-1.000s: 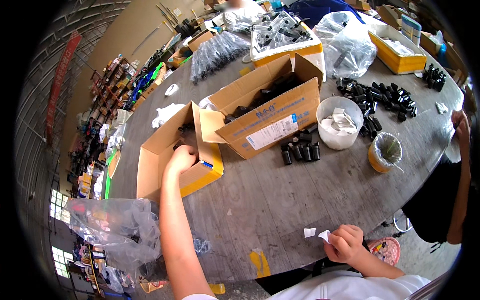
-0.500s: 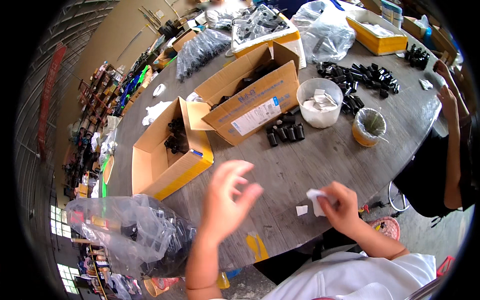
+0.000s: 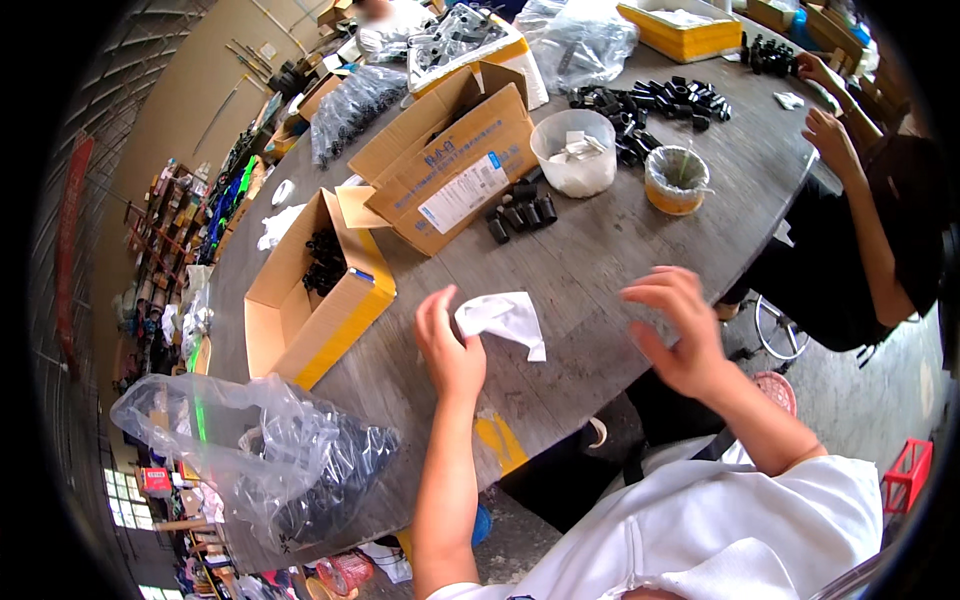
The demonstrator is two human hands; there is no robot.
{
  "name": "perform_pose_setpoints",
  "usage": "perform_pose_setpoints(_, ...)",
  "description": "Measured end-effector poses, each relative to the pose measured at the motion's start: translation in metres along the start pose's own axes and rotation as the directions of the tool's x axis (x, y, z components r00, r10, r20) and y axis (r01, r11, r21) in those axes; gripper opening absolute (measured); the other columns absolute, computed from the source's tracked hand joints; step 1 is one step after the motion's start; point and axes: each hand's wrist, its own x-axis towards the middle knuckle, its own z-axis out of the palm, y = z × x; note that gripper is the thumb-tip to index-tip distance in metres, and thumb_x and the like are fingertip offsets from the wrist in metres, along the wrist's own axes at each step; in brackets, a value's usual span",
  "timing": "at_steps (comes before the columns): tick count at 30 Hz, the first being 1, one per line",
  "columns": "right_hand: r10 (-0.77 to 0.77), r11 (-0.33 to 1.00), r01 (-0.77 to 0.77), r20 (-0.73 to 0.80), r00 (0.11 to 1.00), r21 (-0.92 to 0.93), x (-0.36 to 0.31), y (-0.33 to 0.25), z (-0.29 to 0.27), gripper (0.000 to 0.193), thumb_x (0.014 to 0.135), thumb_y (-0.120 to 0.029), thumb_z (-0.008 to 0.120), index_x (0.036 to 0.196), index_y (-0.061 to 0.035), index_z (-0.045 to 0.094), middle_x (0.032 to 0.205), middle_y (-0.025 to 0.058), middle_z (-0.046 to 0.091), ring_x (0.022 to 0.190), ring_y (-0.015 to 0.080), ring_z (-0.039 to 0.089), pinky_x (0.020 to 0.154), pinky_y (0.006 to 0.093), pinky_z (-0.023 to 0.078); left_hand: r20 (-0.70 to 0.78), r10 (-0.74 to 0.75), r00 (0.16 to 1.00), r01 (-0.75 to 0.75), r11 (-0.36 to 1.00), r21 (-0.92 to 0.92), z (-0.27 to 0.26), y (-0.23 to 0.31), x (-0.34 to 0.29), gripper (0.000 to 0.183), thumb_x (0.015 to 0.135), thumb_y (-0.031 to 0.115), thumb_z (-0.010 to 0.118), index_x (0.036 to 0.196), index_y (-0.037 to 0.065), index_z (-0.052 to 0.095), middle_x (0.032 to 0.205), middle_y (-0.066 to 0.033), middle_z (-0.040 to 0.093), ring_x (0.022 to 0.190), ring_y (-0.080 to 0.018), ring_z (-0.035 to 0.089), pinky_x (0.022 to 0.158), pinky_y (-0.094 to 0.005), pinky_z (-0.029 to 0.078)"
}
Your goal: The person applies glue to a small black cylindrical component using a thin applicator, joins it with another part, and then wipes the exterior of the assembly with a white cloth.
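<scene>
Over the desk [image 3: 600, 270], the left hand [image 3: 452, 352] gripped a white sheet [image 3: 508, 318], its pinched edge hidden; the right hand [image 3: 683, 340] had its fingers spread. Black parts [image 3: 325, 262] inside a carton [image 3: 345, 333] blurred together.

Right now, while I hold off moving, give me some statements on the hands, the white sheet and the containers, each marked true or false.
1. The left hand holds a white sheet. True.
2. The right hand also grips that sheet. False: it is open and apart from the sheet.
3. Black parts lie inside the low carton with yellow tape. True.
4. The translucent tub stands to the left of that carton. False: it stands to its right.
5. White pieces lie in the tub. True.
</scene>
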Motion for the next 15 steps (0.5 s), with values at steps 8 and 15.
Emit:
perform_pose_setpoints(8,0.450,0.892,-0.446,-0.240,0.860,0.073,-0.118,0.018,-0.054,0.023,0.076,0.013,0.053,0.093,-0.0007,0.060,0.081,0.0097,0.060,0.078,0.0207,0.061,0.070,0.0285,0.047,-0.078,0.119,0.990,-0.128,0.984,-0.123,0.011,0.013,-0.008,0.047,0.065,-0.001,0.057,0.111,0.004,0.049,0.120,-0.0162,0.048,0.114,-0.0350,0.044,0.097,-0.0459,0.033)
perform_pose_setpoints(15,0.224,0.963,-0.141,0.388,0.894,-0.231,-0.162,0.002,-0.014,0.013,0.070,-0.006,0.061,0.083,-0.0055,0.062,0.081,0.0125,0.062,0.082,0.0337,0.059,0.071,0.0439,0.047,-0.153,0.104,0.983,-0.122,0.986,-0.115,0.009,0.002,-0.012,0.032,0.068,0.001,0.059,0.099,0.007,0.055,0.111,-0.0112,0.051,0.107,-0.0320,0.047,0.093,-0.0442,0.036)
